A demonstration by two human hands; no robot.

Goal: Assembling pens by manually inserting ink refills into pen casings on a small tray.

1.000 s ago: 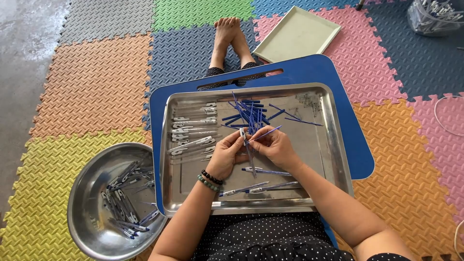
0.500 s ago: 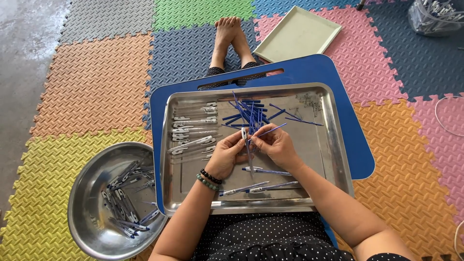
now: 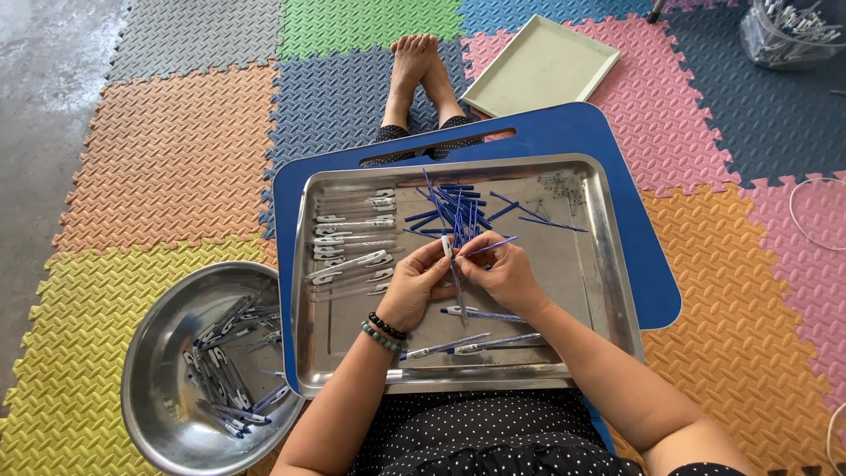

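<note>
Head view: both hands hold as they did a second ago, nothing shifted, so the fitting goes on. The left hand (image 3: 416, 286) pinches a clear pen barrel (image 3: 451, 264); the right hand (image 3: 504, 273) grips a blue refill (image 3: 490, 248), over the steel tray (image 3: 608, 291). No labels legible; a clear bag (image 3: 789, 31) sits top right.

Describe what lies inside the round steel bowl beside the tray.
The round steel bowl holds a loose heap of assembled pens, blue-tipped. Any pens beneath the top layer are covered.

Colourful interlocking foam mats (image 3: 176, 159) cover a grey concrete floor (image 3: 44, 53)
</note>
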